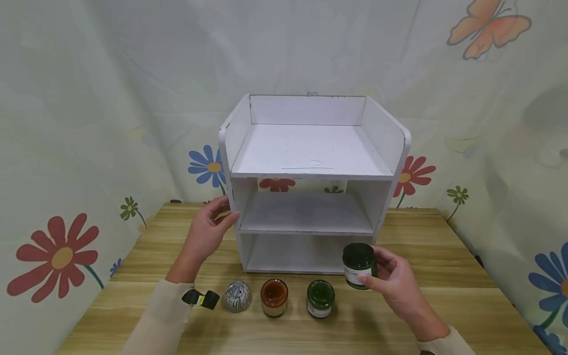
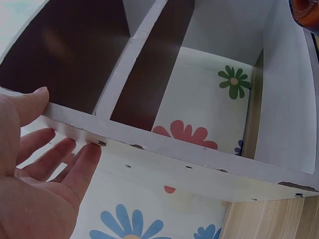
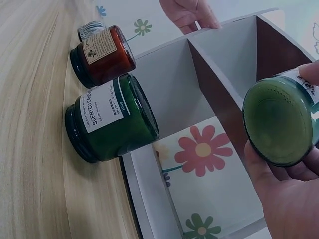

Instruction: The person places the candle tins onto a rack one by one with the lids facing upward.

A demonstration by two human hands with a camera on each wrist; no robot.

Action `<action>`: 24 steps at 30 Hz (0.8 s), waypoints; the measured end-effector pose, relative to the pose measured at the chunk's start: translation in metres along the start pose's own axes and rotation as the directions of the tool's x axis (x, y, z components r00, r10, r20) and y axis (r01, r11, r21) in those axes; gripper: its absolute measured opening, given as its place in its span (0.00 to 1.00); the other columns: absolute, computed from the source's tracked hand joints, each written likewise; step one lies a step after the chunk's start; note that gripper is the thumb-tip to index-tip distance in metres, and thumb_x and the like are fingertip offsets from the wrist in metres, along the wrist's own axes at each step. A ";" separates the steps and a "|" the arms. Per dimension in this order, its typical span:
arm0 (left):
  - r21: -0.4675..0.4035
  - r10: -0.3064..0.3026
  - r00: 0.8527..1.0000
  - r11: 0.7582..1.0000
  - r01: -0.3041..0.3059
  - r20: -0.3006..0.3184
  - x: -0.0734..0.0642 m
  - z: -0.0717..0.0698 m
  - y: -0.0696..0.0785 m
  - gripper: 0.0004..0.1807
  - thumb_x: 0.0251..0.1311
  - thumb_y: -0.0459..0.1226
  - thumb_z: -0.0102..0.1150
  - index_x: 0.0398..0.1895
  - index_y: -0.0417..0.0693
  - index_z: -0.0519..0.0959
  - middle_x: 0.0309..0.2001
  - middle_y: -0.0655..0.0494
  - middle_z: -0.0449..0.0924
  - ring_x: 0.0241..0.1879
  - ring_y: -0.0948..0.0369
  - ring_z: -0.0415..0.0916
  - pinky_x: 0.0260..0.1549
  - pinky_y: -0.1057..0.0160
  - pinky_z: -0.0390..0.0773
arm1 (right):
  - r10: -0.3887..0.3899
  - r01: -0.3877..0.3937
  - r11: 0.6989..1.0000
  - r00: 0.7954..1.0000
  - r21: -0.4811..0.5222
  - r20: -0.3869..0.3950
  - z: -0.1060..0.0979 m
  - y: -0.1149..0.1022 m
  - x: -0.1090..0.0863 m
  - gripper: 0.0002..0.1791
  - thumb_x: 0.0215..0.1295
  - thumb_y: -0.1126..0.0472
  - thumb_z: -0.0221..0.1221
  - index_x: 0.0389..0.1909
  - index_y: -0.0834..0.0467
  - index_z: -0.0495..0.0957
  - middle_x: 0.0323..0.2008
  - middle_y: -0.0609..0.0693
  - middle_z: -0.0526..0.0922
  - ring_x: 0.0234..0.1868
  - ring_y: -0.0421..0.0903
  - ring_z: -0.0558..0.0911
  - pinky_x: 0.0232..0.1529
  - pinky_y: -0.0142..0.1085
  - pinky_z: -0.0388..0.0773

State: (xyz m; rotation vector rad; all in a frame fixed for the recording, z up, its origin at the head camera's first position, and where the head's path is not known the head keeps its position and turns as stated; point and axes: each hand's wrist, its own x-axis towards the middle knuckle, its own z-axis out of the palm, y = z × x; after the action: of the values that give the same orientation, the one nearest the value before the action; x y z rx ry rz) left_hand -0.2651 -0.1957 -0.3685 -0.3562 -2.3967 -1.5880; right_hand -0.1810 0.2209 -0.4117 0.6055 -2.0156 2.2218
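Observation:
My left hand holds the left side panel of a white wooden shelf, thumb at its front edge and fingers along the outer face. In my right hand is a dark green glass candle jar with a white label, lifted off the table before the shelf's lower right. The right wrist view shows this jar's green base. A second green scented candle jar stands on the table, left of the held one. Beside it are an amber candle jar and a round black-and-white patterned object.
The shelf has a top tray with raised sides, and two compartments below it. It stands on a wood-grain table. Behind hangs a pale curtain printed with flowers and a butterfly. A black band is at my left wrist.

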 end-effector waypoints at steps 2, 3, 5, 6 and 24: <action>0.002 -0.002 1.000 1.000 0.002 0.001 0.000 0.000 0.000 0.32 0.71 0.45 0.62 0.75 0.51 0.68 0.70 0.48 0.72 0.70 0.47 0.72 0.67 0.49 0.74 | -0.013 0.013 1.000 1.000 0.019 0.003 0.000 0.000 0.000 0.27 0.57 0.80 0.64 0.54 0.54 0.79 0.49 0.43 0.86 0.48 0.37 0.84 0.51 0.27 0.84; 0.001 -0.004 1.000 1.000 0.003 0.003 0.000 0.000 0.001 0.32 0.71 0.45 0.62 0.76 0.51 0.68 0.71 0.48 0.72 0.70 0.46 0.72 0.67 0.49 0.74 | -0.015 0.015 1.000 1.000 0.024 0.003 0.000 0.001 0.001 0.27 0.57 0.80 0.64 0.54 0.53 0.79 0.49 0.42 0.86 0.48 0.37 0.84 0.51 0.27 0.84; -0.002 -0.005 1.000 1.000 0.005 0.005 0.000 0.000 0.002 0.32 0.71 0.44 0.62 0.76 0.51 0.67 0.71 0.47 0.71 0.70 0.46 0.71 0.68 0.48 0.74 | -0.017 0.017 0.999 1.000 0.029 -0.001 0.001 0.001 0.001 0.27 0.57 0.80 0.64 0.54 0.52 0.79 0.49 0.42 0.86 0.48 0.37 0.84 0.51 0.26 0.84; -0.005 -0.007 1.000 1.000 0.007 0.007 0.000 0.000 0.002 0.32 0.71 0.44 0.62 0.76 0.50 0.67 0.71 0.47 0.71 0.70 0.46 0.71 0.68 0.48 0.73 | -0.017 0.017 0.999 1.000 0.031 -0.002 0.001 0.001 0.001 0.27 0.57 0.80 0.64 0.54 0.52 0.79 0.49 0.42 0.86 0.48 0.37 0.84 0.52 0.26 0.84; -0.015 -0.009 1.000 1.000 0.009 0.008 -0.001 0.000 0.004 0.31 0.71 0.42 0.62 0.75 0.50 0.68 0.70 0.46 0.72 0.70 0.46 0.71 0.68 0.49 0.73 | 0.103 -0.101 0.993 0.994 0.063 -0.032 0.004 0.000 0.002 0.25 0.59 0.78 0.64 0.53 0.52 0.78 0.50 0.42 0.85 0.49 0.38 0.84 0.51 0.28 0.84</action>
State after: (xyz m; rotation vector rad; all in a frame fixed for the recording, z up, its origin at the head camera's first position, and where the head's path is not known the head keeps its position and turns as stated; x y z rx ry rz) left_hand -0.2629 -0.1943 -0.3656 -0.3550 -2.3971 -1.6119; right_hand -0.1819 0.2165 -0.4113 0.4756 -2.0121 2.3418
